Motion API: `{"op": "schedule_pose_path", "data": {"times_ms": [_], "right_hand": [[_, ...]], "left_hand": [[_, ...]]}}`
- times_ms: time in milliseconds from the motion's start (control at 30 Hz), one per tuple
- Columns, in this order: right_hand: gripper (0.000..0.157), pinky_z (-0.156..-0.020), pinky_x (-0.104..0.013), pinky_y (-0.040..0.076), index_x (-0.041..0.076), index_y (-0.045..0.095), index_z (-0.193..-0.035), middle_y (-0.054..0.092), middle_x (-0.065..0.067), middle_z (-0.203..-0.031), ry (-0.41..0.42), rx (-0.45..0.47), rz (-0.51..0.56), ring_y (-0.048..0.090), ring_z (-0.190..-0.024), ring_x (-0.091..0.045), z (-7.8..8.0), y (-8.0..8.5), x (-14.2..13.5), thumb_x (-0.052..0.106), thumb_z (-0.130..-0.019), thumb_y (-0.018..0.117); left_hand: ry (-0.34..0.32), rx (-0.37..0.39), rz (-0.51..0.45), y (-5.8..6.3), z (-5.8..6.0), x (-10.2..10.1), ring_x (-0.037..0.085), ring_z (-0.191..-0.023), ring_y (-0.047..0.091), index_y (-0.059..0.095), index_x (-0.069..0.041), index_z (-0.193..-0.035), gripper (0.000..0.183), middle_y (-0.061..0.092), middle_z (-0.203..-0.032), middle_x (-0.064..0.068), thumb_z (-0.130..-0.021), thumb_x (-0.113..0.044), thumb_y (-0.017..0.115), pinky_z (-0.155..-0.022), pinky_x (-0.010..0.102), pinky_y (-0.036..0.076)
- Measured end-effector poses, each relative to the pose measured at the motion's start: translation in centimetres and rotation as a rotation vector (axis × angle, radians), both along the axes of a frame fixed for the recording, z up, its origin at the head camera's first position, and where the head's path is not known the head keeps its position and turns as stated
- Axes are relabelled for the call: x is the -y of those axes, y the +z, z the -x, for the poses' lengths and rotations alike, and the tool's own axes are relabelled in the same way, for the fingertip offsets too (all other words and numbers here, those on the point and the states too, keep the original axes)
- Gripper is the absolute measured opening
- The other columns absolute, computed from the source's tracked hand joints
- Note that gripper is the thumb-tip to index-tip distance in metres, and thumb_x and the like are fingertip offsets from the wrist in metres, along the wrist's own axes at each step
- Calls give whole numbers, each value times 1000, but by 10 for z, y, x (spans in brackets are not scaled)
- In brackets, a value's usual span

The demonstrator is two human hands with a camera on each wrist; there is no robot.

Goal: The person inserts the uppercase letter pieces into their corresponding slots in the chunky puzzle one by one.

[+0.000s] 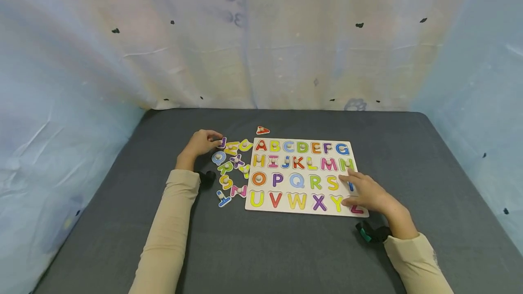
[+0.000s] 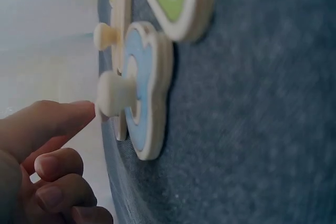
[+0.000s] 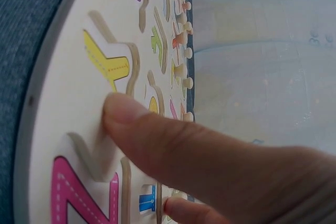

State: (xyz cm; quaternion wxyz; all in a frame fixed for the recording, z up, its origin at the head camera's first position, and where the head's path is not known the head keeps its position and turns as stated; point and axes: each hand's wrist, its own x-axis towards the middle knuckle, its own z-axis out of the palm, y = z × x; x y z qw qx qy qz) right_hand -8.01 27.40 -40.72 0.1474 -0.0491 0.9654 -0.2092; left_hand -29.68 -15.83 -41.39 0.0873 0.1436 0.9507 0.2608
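My left hand [image 1: 202,142] pinches a purple letter P piece [image 1: 222,143] at the far left of the loose letters. In the left wrist view, the blue Q piece [image 2: 140,93] and its knob stand in front of the fingertips, so the grip is hidden there. My right hand [image 1: 367,193] rests with extended fingers on the right end of the wooden alphabet board [image 1: 302,190]. Its thumb [image 3: 142,129] touches the board between the yellow Y slot [image 3: 107,61] and the pink Z slot [image 3: 79,198]. Knobbed letters A to O fill the upper slots.
Several loose letters lie left of the board, among them a yellow W [image 1: 231,148], green R [image 1: 225,168], yellow S [image 1: 225,182], pink Z [image 1: 239,191] and blue T [image 1: 223,199]. A red V piece [image 1: 263,130] lies behind the board on the grey table [image 1: 286,257].
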Motion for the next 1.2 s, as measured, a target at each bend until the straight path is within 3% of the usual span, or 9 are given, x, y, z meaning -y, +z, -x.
{"op": "schedule_pose_path", "data": {"times_ms": [300, 633, 967, 1100, 1200], "right_hand": [[78, -97, -64, 42, 0, 50, -138, 33, -34, -149, -4, -5, 0, 35, -130, -55, 0, -2, -1, 32, -73, 81], [78, -96, -64, 42, 0, 50, -138, 33, -34, -148, 4, -6, -7, 35, -129, -56, 0, 0, 0, 31, -74, 81], [78, -96, -64, 44, 0, 50, -138, 33, -34, -149, -4, 1, -23, 36, -129, -55, 0, 0, 0, 31, -73, 81], [78, -96, -64, 43, 0, 50, -138, 33, -34, -148, 2, -7, -23, 37, -128, -55, 0, -1, -1, 31, -74, 81], [77, -95, -64, 43, 0, 50, -137, 34, -34, -148, 6, -15, -19, 37, -128, -55, 0, -2, -2, 31, -74, 81]], "left_hand": [[-4, 70, 44, 1, 4, 2, 12, -56, 32, 68, -4, -119, 31, 33, -58, -4, -95, -23, 61, -59, 27, 30], [17, 59, 41, 3, 0, 7, 14, -61, 36, 71, -2, -111, 29, 36, -62, -2, -92, -22, 64, -61, 28, 30], [86, 83, 56, 4, -3, 11, 20, -79, 46, 74, -5, -101, 30, 59, -92, 9, -88, -31, 68, -67, 29, 34], [81, 96, 42, 4, -4, 12, 27, -95, 54, 73, -5, -105, 31, 64, -114, 18, -89, -30, 69, -81, 38, 45], [49, 92, 19, 1, -3, 14, 30, -102, 56, 72, -4, -109, 30, 63, -123, 21, -90, -27, 68, -90, 44, 45]]}}
